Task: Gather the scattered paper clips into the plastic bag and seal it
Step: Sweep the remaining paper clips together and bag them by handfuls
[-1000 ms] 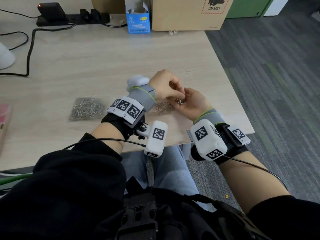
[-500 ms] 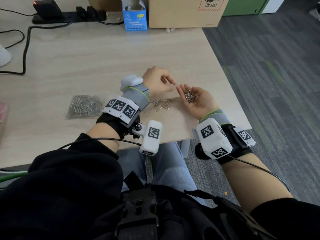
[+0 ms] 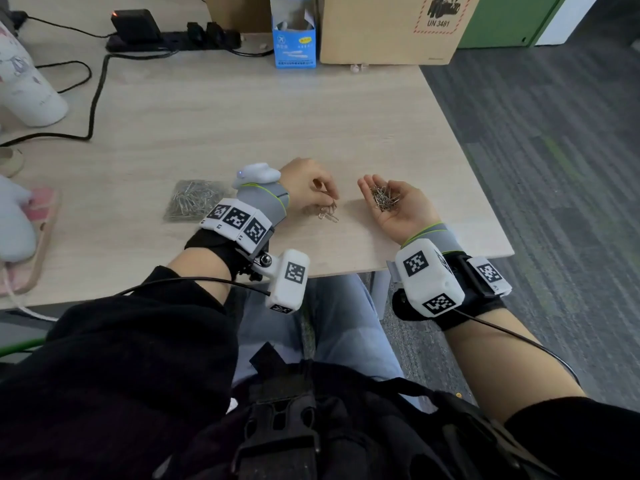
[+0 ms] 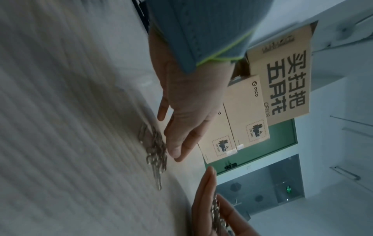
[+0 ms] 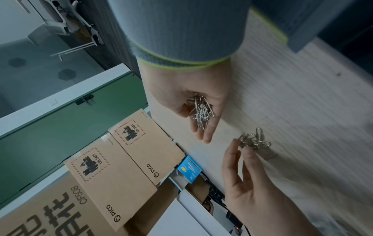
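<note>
My left hand [image 3: 330, 202] reaches down to a small cluster of loose paper clips [image 3: 328, 213] on the wooden desk [image 3: 381, 133] and pinches some between thumb and fingertips [image 5: 245, 147]. The clips [image 5: 254, 141] hang partly lifted at those fingertips. My right hand [image 3: 375, 187] lies palm up just to the right, fingers relaxed, with a heap of paper clips [image 3: 384, 198] resting in its palm [image 5: 201, 111]. The clear plastic bag [image 3: 194, 202], which holds many clips, lies flat on the desk to the left of my left wrist.
The desk's right edge [image 3: 485, 202] runs close to my right hand, with carpet beyond. Cardboard boxes [image 3: 388, 29], a small blue box [image 3: 294, 43] and a power strip [image 3: 166, 39] with cables line the back. A white bottle [image 3: 27, 91] and a pink item [image 3: 38, 237] sit at the left.
My left hand left the right palm, where both hands met a second ago, moved left and down to the clips on the desk and took hold of some. The right palm stayed open and upturned.
</note>
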`<control>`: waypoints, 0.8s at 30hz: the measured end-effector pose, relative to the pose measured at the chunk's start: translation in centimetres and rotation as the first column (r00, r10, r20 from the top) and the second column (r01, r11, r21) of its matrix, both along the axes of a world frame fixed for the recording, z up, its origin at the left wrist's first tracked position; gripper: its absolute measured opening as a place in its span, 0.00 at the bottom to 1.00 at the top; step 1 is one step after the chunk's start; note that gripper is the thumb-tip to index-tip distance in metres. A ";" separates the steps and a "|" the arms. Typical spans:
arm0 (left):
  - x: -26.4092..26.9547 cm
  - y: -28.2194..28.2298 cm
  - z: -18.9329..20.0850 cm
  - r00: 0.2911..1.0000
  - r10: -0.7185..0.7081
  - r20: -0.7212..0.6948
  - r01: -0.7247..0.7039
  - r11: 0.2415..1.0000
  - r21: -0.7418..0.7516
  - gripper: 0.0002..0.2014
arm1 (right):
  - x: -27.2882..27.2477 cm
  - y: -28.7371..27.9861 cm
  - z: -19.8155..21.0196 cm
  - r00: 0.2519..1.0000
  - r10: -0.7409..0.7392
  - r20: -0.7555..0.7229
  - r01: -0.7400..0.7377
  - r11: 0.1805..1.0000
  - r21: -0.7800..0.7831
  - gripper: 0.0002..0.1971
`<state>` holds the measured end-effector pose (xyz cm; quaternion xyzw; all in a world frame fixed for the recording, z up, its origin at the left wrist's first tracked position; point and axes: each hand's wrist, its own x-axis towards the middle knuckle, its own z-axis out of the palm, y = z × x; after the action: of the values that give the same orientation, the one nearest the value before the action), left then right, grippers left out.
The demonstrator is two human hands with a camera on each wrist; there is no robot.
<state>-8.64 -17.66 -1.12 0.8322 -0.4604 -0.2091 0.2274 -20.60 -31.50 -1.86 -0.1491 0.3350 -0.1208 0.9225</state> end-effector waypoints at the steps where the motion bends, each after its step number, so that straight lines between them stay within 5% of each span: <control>1: 0.2 0.4 0.1 1.000 -0.002 -0.008 0.003 1.000 0.019 0.14 | 0.1 0.3 0.0 1.000 0.001 0.003 -0.001 1.000 0.006 0.16; 4: 0.5 1.6 0.1 0.997 -0.061 -0.041 0.065 0.991 0.117 0.33 | 0.1 0.7 -0.1 1.000 0.017 0.000 -0.017 1.000 0.006 0.16; 7: 0.9 1.9 -0.6 0.994 -0.100 -0.044 0.105 0.986 0.126 0.38 | -0.1 0.9 0.0 1.000 0.028 0.001 -0.028 1.000 0.000 0.17; 16: 0.8 0.7 -2.1 1.000 -0.030 -0.003 0.030 0.995 -0.097 0.16 | -0.6 0.4 0.0 1.000 0.006 -0.014 -0.006 1.000 -0.002 0.16; 24: 0.9 -0.2 -1.8 0.997 -0.053 0.062 0.052 0.999 0.009 0.08 | -0.1 0.4 -0.1 1.000 0.007 -0.012 -0.007 1.000 0.003 0.16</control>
<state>-7.74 -17.84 -2.97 0.8268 -0.4881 -0.1909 0.2044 -20.73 -31.11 -1.95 -0.1495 0.3400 -0.1164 0.9211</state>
